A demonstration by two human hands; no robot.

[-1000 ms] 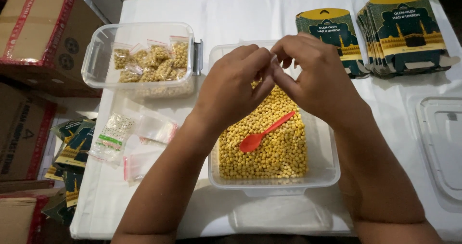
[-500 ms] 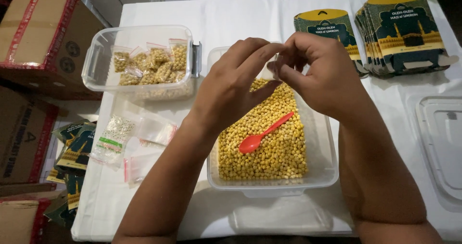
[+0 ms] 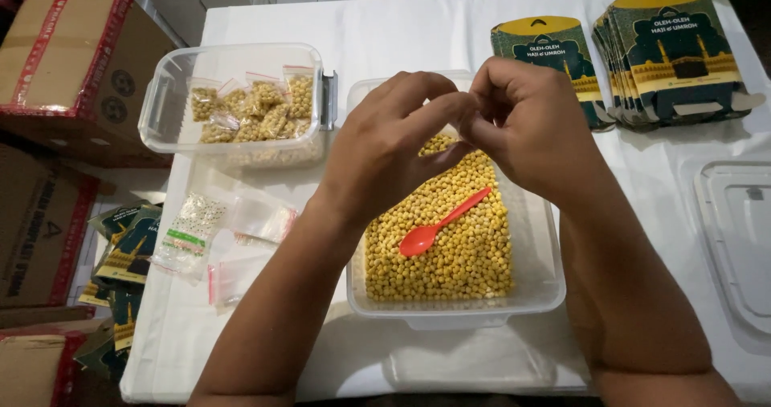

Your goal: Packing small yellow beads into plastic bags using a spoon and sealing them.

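Since half a second ago, the fingertips of the two hands have been brought back together, the gap between them closed.

At the far left, two brown cardboard boxes [image 3: 64, 62] are seen beside the white-clothed table [image 3: 385, 22]. On the table's left part, one clear plastic tub [image 3: 233, 94] is set, holding several small sealed bags of yellow peas; an exact count cannot be made. Below it, a loose heap of empty clear zip bags [image 3: 233, 230] is laid.

The left hand [image 3: 385, 150] and right hand [image 3: 530, 126] are held above the far end of one clear rectangular container of yellow peas [image 3: 450, 246], in which one red plastic spoon [image 3: 442, 222] is rested. The fingers of both hands are pinched together at one spot; what is held there cannot be told.

At the right, two stacks of dark green printed card sleeves [image 3: 675, 54] and one clear lid [image 3: 739, 246] are laid.
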